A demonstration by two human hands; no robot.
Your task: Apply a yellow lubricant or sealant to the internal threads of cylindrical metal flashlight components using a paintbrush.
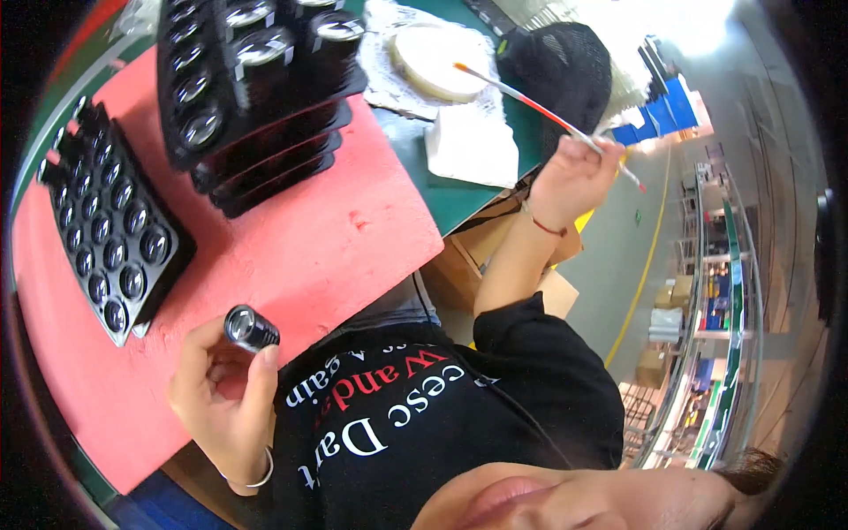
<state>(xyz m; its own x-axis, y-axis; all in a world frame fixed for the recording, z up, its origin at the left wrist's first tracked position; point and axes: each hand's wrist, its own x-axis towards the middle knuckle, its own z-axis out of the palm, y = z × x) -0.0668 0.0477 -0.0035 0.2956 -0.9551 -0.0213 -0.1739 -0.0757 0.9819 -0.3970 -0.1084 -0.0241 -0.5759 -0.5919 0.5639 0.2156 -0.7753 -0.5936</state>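
Head: left hand (221, 402) pinches glossy black glass-ended cylinder (253, 329); right hand (572, 184) grips red-white stick (541, 108).

A pink foam sheet (353, 238) is covering much of the green tabletop (459, 201), while a white block (473, 152) is sitting on the bare green part beside it. A black mesh item (565, 75) is lying near the tabletop's far side. Beyond it, blue bins (676, 108) are standing in a cluster. An open cardboard carton (470, 250) is showing below the tabletop's edge. A yellow line (652, 274) is running along the grey floor (605, 287). Farther right, long shelving (738, 283) is curving toward the rim, and brown boxes (654, 367) are resting near it.
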